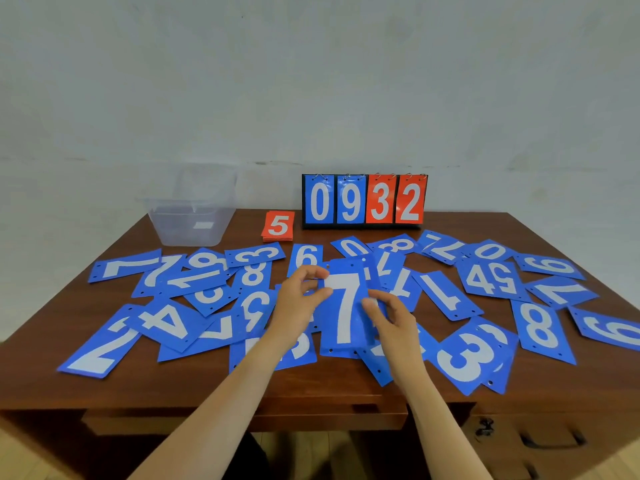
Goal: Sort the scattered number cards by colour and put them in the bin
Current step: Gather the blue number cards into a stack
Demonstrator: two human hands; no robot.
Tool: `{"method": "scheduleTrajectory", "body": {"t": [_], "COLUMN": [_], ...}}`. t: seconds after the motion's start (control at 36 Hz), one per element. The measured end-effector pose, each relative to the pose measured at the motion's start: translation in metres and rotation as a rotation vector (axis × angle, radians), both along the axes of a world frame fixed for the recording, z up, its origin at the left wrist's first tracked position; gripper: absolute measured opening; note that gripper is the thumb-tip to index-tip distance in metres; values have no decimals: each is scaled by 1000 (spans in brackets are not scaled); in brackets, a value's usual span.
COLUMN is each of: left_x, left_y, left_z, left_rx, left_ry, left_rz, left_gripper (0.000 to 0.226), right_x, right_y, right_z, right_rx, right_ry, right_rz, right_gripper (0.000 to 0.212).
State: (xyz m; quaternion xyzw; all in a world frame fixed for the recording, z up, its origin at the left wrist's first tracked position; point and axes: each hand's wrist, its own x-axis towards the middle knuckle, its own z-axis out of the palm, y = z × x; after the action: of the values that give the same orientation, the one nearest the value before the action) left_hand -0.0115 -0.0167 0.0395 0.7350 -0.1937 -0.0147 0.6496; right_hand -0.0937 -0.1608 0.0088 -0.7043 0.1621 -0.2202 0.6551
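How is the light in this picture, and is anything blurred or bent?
Head view: soft, even light, no glare; left hand and right hand slightly blurred; the 7 card reads clearly; the bin looks hazy; the wide lens stretches the table toward the lower corners.

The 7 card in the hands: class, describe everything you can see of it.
The 7 card is a blue rectangle, apparently thin stiff plastic, with a large white 7 that reads upright to the camera. Small punched holes show near its top and bottom edges. It is held over the scattered blue cards at the middle of the table. The left hand pinches its left edge and the right hand pinches its right edge. More cards seem to lie behind it.
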Motion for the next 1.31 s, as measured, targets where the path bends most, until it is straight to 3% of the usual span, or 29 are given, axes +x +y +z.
{"method": "scheduleTrajectory", "body": {"t": [0.08, 0.19, 0.28, 0.36, 0.47, 0.58, 0.69, 0.92, 1.11, 1.22, 1.31], "left_x": [-2, 14, 39, 68, 99, 118, 119, 128, 131, 128, 123], "left_y": [-9, -4, 12, 25, 25, 18, 10, -12, -24, -29, -32], "left_z": [-4, -11, -15, -11, 2, -3, -9, 3, -8, -11, -17], "left_rx": [22, 140, 486, 892, 1234, 1519, 1525, 1585, 1483, 1512, 1402], "left_ry": [-16, 37, 2, -80, -107, -218, -342, -422, -406, -379, -352], "left_rz": [-11, 16, -15, -237, -579, -664, -598, -624, -575, -474, -349], "left_gripper": [18, 25, 32, 50, 63, 63, 67, 74, 64, 62, 58], "right_x": [2, 3, 1, 0, -1, -3, -1, 9, 8, 9, 7], "right_y": [-1, -6, -11, -17, -23, -26, -26, -24, -21, -21, -21], "right_z": [-5, -10, -8, -9, -12, -11, -7, -2, -5, -2, 0], "right_rx": [-2, -11, -28, -16, 24, 22, 1, 43, 59, 52, 49], "right_ry": [5, -7, -6, 10, 18, 3, -8, -6, -3, 9, 3], "right_rz": [-6, -69, -124, -143, -148, -152, -167, -152, -137, -147, -154], "right_gripper": [32, 29, 29, 29, 27, 25, 27, 28, 26, 26, 26]}}
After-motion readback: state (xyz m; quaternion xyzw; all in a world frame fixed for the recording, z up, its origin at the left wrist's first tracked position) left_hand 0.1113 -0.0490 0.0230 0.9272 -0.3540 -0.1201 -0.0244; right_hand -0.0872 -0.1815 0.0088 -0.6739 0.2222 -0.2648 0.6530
